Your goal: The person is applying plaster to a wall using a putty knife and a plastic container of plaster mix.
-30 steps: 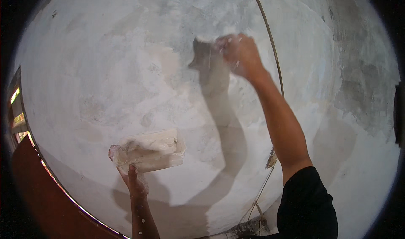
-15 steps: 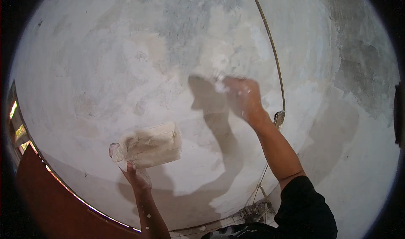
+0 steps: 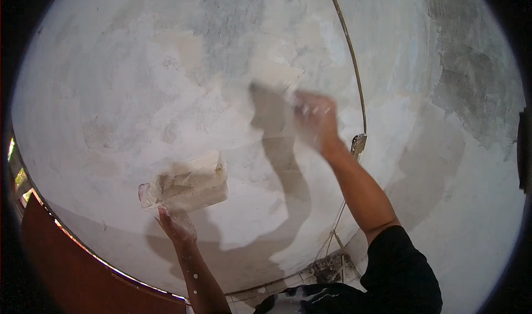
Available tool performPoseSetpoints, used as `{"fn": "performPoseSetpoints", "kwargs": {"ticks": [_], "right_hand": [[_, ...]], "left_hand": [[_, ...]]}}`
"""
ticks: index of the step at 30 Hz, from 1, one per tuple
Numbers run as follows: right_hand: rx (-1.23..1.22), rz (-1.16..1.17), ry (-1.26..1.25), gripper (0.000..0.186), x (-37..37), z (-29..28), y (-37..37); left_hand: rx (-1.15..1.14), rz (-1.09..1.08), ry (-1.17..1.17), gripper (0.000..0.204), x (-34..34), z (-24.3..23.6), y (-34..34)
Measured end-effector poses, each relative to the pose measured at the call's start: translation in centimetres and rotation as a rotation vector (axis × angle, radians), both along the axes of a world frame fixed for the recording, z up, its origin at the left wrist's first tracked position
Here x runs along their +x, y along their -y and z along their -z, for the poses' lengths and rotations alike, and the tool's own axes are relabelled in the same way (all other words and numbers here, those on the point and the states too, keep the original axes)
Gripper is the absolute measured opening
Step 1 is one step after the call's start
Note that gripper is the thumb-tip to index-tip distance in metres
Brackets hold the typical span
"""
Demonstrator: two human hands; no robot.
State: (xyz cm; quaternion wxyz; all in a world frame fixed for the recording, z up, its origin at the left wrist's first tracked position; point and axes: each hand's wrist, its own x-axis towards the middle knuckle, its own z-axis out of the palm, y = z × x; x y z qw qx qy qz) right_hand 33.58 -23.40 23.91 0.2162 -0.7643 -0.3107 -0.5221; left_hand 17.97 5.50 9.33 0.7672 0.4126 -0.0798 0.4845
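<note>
I judge the board [image 3: 200, 189] stiff, slick, best held at eight o'clock, where left hand [image 3: 177, 225] grips; right hand [image 3: 318, 117], I can't tell.

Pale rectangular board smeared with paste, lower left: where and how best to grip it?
Likely by the short left end of the pale rectangular board, coming from below-left, as the left hand does. Its broad face extends rightward and carries pale paste, so fingers there would probably smear it.
</note>
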Motion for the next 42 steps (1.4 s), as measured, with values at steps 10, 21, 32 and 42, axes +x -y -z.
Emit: {"fn": "performPoseSetpoints", "kwargs": {"ticks": [10, 21, 32, 42], "right_hand": [[0.225, 0.424, 0.248, 0.027, 0.7, -5.1, -1.7], [-0.313, -0.078, -0.099, 0.031, -2.9, 7.4, -4.6], [0.355, -0.068, -0.091, 0.024, 0.9, 5.8, 2.1], [0.162, -0.265, -0.260, 0.029, -2.8, 17.3, -7.1]], "left_hand": [[0.009, 0.035, -0.112, 0.072, 0.9, 2.5, -1.2], [-0.220, 0.098, -0.082, 0.073, 1.5, 2.4, -0.3], [-0.139, -0.110, -0.254, 0.073, -2.2, 1.4, 1.0], [-0.084, -0.079, -0.233, 0.076, -2.7, 3.8, 0.3]]}}
